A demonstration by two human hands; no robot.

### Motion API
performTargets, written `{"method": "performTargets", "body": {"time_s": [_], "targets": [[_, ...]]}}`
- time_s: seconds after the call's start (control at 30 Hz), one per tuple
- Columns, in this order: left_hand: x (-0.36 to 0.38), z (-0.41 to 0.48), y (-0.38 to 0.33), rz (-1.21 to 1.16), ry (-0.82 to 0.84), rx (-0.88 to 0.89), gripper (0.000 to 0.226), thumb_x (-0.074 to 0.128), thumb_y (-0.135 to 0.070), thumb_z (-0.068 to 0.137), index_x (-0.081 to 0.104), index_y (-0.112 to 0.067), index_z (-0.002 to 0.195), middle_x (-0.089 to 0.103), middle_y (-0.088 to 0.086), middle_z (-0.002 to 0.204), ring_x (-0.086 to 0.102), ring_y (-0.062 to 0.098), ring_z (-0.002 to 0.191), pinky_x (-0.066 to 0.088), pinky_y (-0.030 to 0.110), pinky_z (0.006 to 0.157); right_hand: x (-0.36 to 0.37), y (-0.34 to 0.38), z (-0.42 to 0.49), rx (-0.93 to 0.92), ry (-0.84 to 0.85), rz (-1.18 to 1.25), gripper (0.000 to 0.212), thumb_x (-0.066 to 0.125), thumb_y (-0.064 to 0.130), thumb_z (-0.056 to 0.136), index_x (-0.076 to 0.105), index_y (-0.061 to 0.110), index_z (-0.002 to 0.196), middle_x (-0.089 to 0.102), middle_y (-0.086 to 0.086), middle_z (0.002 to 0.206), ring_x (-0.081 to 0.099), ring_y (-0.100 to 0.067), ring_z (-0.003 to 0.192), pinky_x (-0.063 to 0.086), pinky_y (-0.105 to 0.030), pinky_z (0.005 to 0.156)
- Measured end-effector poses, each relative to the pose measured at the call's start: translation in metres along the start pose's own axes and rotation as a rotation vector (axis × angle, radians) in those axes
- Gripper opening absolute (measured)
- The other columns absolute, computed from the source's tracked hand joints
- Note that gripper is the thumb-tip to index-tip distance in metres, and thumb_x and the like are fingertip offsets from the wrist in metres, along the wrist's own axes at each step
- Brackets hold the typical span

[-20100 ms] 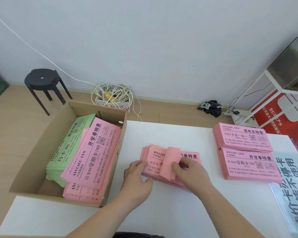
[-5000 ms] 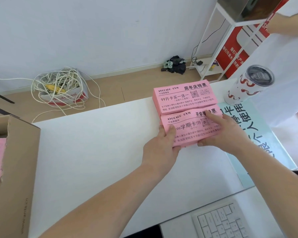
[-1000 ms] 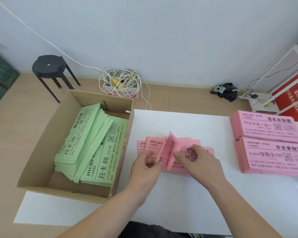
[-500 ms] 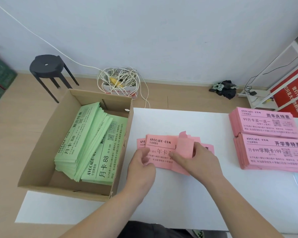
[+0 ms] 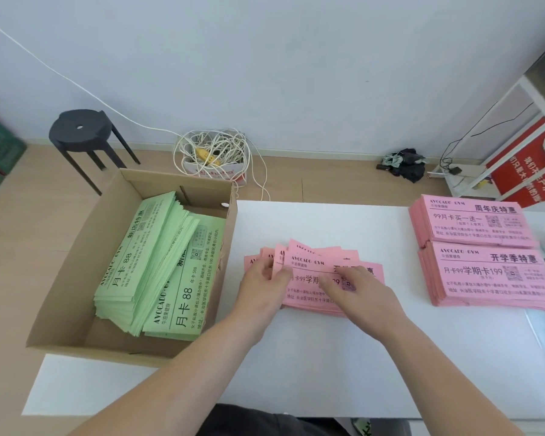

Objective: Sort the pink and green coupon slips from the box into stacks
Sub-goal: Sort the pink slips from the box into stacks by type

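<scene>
The loose pink slips (image 5: 323, 297) lie fanned on the white desk (image 5: 296, 372) at the centre of the frame, their left corners splayed out of line. They look like thin printed paper: almost weightless singly, limp enough to bend when lifted by one end, and smooth enough that one sheet slides over the next, so the heap probably shears apart if pushed from the top alone. The best hold is likely on the short ends, thumb above and fingers below, with the long edges tapped against the desk to square them; a hard squeeze in the middle would crease them. The left hand (image 5: 261, 291) is at the left end of the fan, its fingers (image 5: 266, 269) curled in and pinching the staggered corners. The right hand (image 5: 359, 294) lies over the top slip, its fingers (image 5: 343, 273) fairly straight and pressing on the printed face; whether its thumb hooks under an edge cannot be told. At the right of the frame, well apart from the hands, the far pink stack (image 5: 472, 221) and the near pink stack (image 5: 491, 278) sit squared, one just behind the other. The green slips (image 5: 158, 262) lie slumped and leaning inside the cardboard box (image 5: 76, 278) at the left, unsorted, and they will likely handle the same way.
</scene>
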State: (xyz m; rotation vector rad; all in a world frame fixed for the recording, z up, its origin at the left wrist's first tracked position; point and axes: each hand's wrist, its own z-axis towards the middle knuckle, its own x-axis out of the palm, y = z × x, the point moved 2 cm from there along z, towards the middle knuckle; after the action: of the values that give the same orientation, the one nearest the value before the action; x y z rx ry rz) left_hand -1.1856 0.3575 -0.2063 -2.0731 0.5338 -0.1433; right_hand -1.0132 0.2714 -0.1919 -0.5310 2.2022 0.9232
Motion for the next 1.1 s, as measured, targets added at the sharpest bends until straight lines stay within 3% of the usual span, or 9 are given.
{"method": "performTargets", "body": {"time_s": [0.1,0.23,0.37,0.43,0.57,0.77,0.9,1.0,1.1], "targets": [[0.004,0.011,-0.008,0.204,0.039,0.067,0.037,0.049,-0.001,0.09,0.069,-0.029,0.102,0.073,-0.013,0.093,0.07,0.016,0.095,0.06,0.036,0.084,-0.004,-0.016,0.001,0.016,-0.096,0.11,0.051,0.059,0.038,0.096,0.05,0.035,0.146,0.051,0.018,0.144,0.05,-0.01,0.132,0.042,-0.032,0.104],[-0.001,0.006,-0.009,0.228,0.043,0.175,0.026,0.052,-0.01,0.096,0.065,-0.03,0.103,0.072,-0.003,0.106,0.069,0.015,0.1,0.057,0.034,0.085,-0.018,-0.052,-0.006,0.048,-0.348,0.437,0.073,0.076,0.022,0.089,0.04,0.032,0.152,0.045,0.015,0.141,0.049,-0.008,0.124,0.045,-0.035,0.1],[-0.006,-0.003,-0.007,0.098,0.06,0.256,0.021,0.055,-0.01,0.1,0.062,-0.029,0.1,0.075,-0.003,0.102,0.068,0.009,0.094,0.052,0.027,0.08,-0.032,-0.064,-0.007,0.049,-0.223,0.919,0.049,0.073,-0.002,0.089,0.06,0.023,0.129,0.074,-0.002,0.115,0.069,-0.025,0.11,0.05,-0.034,0.085],[-0.007,-0.001,-0.01,0.065,0.053,0.254,0.017,0.059,-0.004,0.098,0.059,-0.022,0.098,0.074,-0.007,0.089,0.064,0.007,0.081,0.048,0.025,0.073,-0.042,-0.061,-0.007,-0.026,-0.247,0.977,0.034,0.064,-0.012,0.09,0.067,0.014,0.112,0.078,-0.01,0.102,0.073,-0.027,0.099,0.052,-0.032,0.081],[-0.007,0.002,-0.001,0.086,0.001,0.213,0.02,0.07,-0.005,0.088,0.062,-0.022,0.094,0.073,0.008,0.095,0.064,0.014,0.084,0.051,0.032,0.076,-0.045,-0.061,-0.006,-0.073,-0.27,0.909,0.028,0.061,-0.011,0.092,0.067,0.015,0.099,0.076,-0.008,0.093,0.065,-0.021,0.082,0.045,-0.027,0.067],[0.021,-0.004,0.01,0.082,-0.101,0.227,0.03,0.06,0.006,0.087,0.067,-0.02,0.1,0.069,-0.018,0.085,0.064,-0.004,0.079,0.048,0.01,0.065,-0.011,-0.055,0.01,-0.037,-0.236,1.01,0.051,0.049,-0.022,0.087,0.062,0.017,0.117,0.077,0.0,0.106,0.072,-0.014,0.101,0.053,-0.031,0.083],[0.029,-0.006,0.008,0.068,-0.158,0.275,0.025,0.057,0.007,0.086,0.068,-0.016,0.088,0.065,-0.015,0.077,0.056,-0.003,0.073,0.043,0.008,0.063,-0.005,-0.049,0.014,0.04,-0.332,0.997,0.044,0.039,-0.021,0.08,0.064,0.013,0.092,0.07,0.003,0.082,0.06,-0.02,0.08,0.044,-0.03,0.069],[0.019,-0.003,0.008,0.066,-0.16,0.291,0.022,0.062,0.006,0.085,0.068,-0.015,0.086,0.066,-0.014,0.079,0.057,-0.004,0.075,0.043,0.009,0.064,-0.003,-0.049,0.011,0.007,-0.354,0.978,0.036,0.048,-0.014,0.085,0.063,0.018,0.083,0.073,0.009,0.088,0.062,-0.017,0.083,0.045,-0.03,0.07],[0.01,0.001,0.018,0.009,-0.157,0.233,0.033,0.064,0.006,0.082,0.068,-0.025,0.093,0.072,-0.004,0.099,0.068,0.01,0.09,0.053,0.019,0.072,0.001,-0.05,0.005,-0.055,-0.277,1.046,0.036,0.069,0.001,0.072,0.067,0.024,0.1,0.071,0.004,0.106,0.066,-0.013,0.099,0.052,-0.034,0.083]]}}
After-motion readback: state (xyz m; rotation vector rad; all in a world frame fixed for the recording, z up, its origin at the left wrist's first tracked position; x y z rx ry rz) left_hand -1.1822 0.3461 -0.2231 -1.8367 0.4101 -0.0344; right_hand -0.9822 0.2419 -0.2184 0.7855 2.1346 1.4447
